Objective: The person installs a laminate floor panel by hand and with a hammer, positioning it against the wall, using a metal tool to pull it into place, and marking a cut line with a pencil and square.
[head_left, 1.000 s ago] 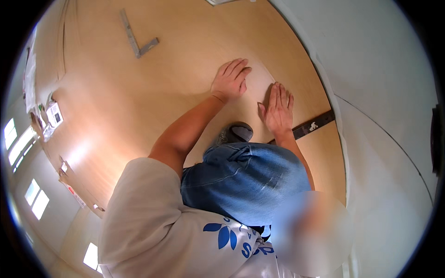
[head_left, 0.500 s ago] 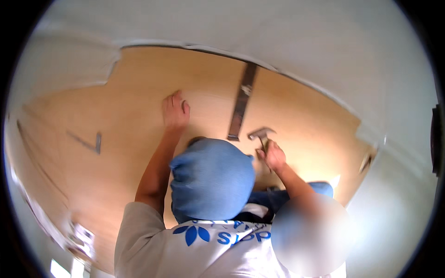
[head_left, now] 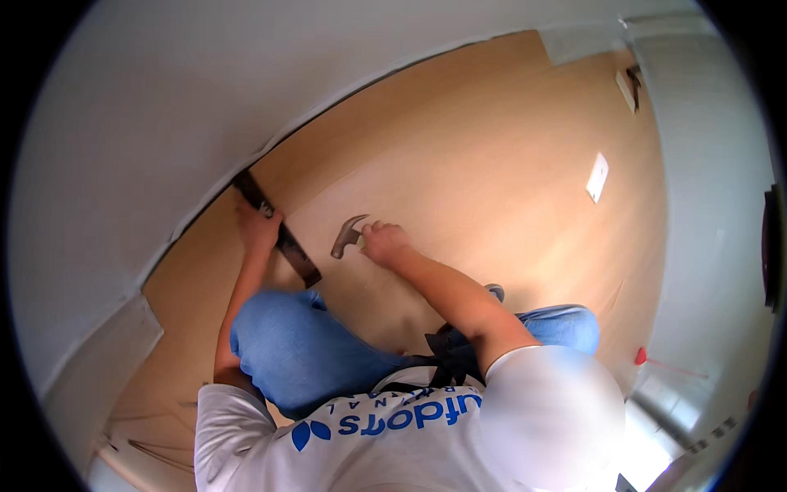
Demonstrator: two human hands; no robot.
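Claw hammer (head_left: pixel 348 239) sits in my right hand (head_left: pixel 385 243), its head just beside the dark flat metal bar (head_left: pixel 293 251) but apart from it; those fingers are clamped round the handle close under the head, a short grip that probably gives me closer control. My left hand (head_left: pixel 259 227) is at the bar's wall-side half, likely to steady it; whether these fingers are closed on the metal or merely laid against it, I cannot tell. The bar lies across the wood-look floor (head_left: pixel 459 148), one end at the foot of the pale wall (head_left: pixel 164 98), seemingly to meet the edge there; a white rectangular piece (head_left: pixel 598 178) lies well apart, clear of both hands.
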